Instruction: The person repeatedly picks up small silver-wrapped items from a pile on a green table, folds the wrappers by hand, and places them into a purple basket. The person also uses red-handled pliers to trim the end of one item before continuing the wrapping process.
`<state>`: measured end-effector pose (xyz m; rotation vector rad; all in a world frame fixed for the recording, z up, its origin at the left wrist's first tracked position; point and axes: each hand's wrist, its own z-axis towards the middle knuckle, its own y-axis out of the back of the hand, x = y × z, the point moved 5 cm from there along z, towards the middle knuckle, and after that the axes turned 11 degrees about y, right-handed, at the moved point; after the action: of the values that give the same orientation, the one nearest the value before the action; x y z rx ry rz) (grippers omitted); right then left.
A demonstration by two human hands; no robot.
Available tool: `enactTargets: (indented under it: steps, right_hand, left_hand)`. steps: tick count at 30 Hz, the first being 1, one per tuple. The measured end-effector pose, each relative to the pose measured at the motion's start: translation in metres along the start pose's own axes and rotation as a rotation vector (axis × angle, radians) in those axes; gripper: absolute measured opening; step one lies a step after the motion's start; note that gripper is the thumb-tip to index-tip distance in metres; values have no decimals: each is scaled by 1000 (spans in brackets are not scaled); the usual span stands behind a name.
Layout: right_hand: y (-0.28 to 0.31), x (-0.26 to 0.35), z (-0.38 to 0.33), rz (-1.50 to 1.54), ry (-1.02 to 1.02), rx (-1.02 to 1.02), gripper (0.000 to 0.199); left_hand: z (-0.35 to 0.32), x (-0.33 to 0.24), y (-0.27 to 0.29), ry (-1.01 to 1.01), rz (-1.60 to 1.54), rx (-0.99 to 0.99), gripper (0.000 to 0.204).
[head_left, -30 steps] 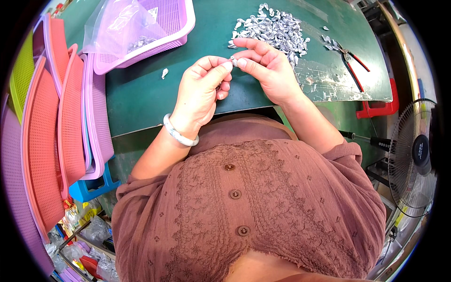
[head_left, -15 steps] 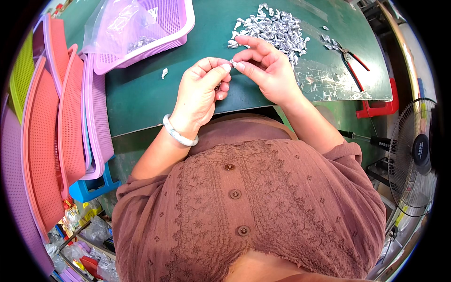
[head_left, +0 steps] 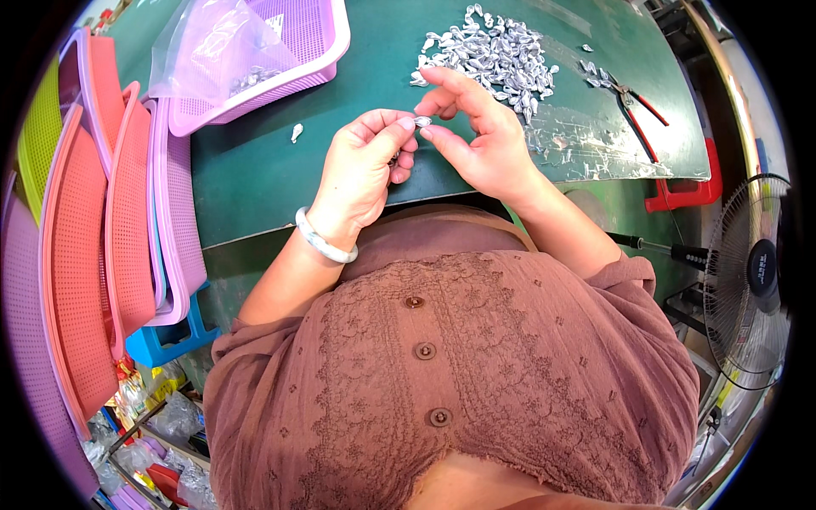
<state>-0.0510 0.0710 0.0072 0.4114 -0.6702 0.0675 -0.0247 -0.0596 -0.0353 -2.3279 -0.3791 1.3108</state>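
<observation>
While your forearms rise from the lower edge over your brown buttoned shirt [head_left: 442, 374], your two hands meet just above the near edge of the green bench [head_left: 255, 178]. Your left hand [head_left: 361, 170], with a pale bangle [head_left: 323, 242] on its wrist, has its grip pressed together: thumb and forefinger close on one end of a small silvery piece [head_left: 422, 121], and the other fingers curl into the palm, where something else may sit, though you cannot tell what. Your right hand [head_left: 480, 140] pinches the other end of the same piece between thumb and forefinger, the remaining fingers loosely bent behind it. The piece hangs between the two sets of fingertips, lifted off the bench.

Just beyond your right hand lies a heap of like silvery pieces [head_left: 493, 55], with a few strays to its right. Near those strays lie red-handled pliers [head_left: 633, 106], partly on a shiny clear patch of film [head_left: 586, 144] on the bench top. A single pale piece [head_left: 297, 132] lies alone on the green surface, left of your hands.

Farther left, at the far edge, a purple mesh basket [head_left: 314, 51] holds a clear plastic bag [head_left: 212, 51]. Pink, purple and yellow-green trays [head_left: 93, 255] stand stacked on edge along the bench's left side. A floor fan [head_left: 752, 272] stands off to your right.
</observation>
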Motion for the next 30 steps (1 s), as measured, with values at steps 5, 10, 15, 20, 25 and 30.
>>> enactTargets:
  steps: [5,10,15,20,25,30]
  right_hand:
    - [-1,1,0,39,-4,-3,50]
    - [1,0,0,33,-6,-10,50]
    - [11,-12,5,-326,2,71,47]
    - [-1,-27,10,-586,69,279,41]
    - [-1,-25,9,-544,64,311,38]
    - [0,-27,9,-478,36,282,36]
  left_hand:
    - [0,1,-2,23,-36,24,11]
    - [2,4,-1,96,-125,96,13]
    - [2,4,1,116,-128,118,17]
    - [3,1,3,94,-180,101,24]
    - [3,0,10,89,-208,84,25]
    - [4,0,13,52,-168,35,18]
